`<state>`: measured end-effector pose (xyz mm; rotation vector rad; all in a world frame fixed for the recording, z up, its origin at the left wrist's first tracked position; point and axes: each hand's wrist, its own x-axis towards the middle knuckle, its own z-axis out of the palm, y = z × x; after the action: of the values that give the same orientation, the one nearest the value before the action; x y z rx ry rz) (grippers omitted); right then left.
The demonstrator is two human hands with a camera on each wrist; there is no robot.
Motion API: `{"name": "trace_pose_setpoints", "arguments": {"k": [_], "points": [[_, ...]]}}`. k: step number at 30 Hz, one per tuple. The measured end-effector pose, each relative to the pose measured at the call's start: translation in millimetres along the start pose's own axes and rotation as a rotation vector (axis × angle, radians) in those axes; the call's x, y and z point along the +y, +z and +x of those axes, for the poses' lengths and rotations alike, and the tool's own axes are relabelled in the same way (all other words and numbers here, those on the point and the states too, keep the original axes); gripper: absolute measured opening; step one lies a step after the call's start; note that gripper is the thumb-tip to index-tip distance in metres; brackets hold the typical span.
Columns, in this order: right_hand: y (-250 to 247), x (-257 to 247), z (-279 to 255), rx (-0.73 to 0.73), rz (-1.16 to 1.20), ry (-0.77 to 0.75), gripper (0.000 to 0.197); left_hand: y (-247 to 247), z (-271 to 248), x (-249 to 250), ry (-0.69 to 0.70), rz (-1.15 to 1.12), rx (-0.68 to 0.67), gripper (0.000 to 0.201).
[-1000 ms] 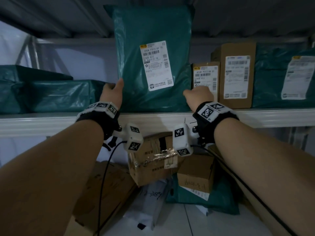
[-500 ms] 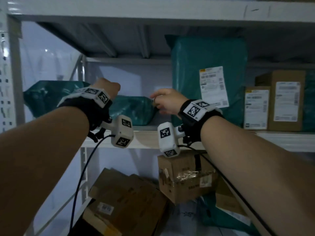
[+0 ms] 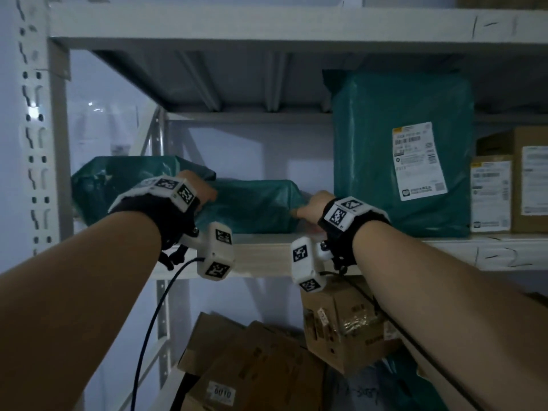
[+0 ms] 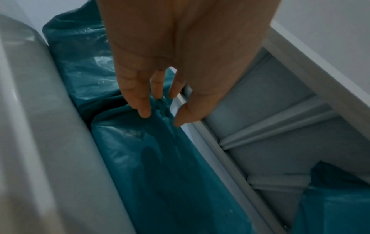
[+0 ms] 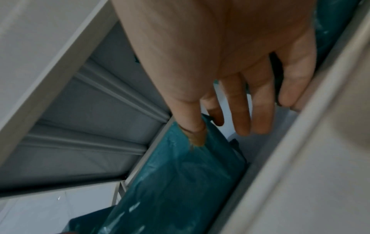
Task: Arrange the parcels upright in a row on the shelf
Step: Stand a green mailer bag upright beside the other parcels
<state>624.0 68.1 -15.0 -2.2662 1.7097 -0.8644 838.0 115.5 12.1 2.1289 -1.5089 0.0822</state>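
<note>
A teal plastic parcel (image 3: 252,206) lies flat on the middle shelf (image 3: 261,256), with a second teal parcel (image 3: 118,179) behind it to the left. My left hand (image 3: 204,188) rests on its upper left end; in the left wrist view the straight fingers (image 4: 140,101) and thumb touch the plastic (image 4: 160,158). My right hand (image 3: 302,212) is at its right end. There the thumb (image 5: 194,129) presses on the parcel (image 5: 180,177) and the fingers stretch past its end. A tall teal parcel (image 3: 385,155) with a white label stands upright to the right.
Two labelled cardboard boxes (image 3: 490,194) (image 3: 530,179) stand upright right of the tall parcel. A shelf board (image 3: 267,22) runs overhead and a perforated post (image 3: 35,129) stands at the left. Below the shelf lie cardboard boxes (image 3: 341,327) (image 3: 252,366).
Both hands have left the tall upright parcel and moved left to the lying teal parcel, which they now touch. The head view has swung left and up.
</note>
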Motion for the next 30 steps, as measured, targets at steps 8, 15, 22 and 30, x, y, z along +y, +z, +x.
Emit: {"name": "trace_pose_setpoints", "arguments": {"k": [8, 15, 22, 30], "points": [[14.0, -9.2, 18.9, 0.060, 0.186, -0.010, 0.031, 23.3, 0.9, -11.4, -0.092, 0.164, 0.054, 0.021], [11.7, -17.6, 7.6, 0.195, 0.510, -0.045, 0.018, 9.9, -8.7, -12.0, -0.030, -0.296, 0.085, 0.056], [-10.1, -42.7, -5.3, 0.352, 0.684, -0.186, 0.036, 6.8, -21.2, -11.8, 0.075, -0.254, 0.147, 0.116], [-37.1, -58.0, -17.6, 0.384, 1.010, -0.214, 0.041, -1.9, -31.2, -20.8, 0.041, -0.166, 0.293, 0.115]]}}
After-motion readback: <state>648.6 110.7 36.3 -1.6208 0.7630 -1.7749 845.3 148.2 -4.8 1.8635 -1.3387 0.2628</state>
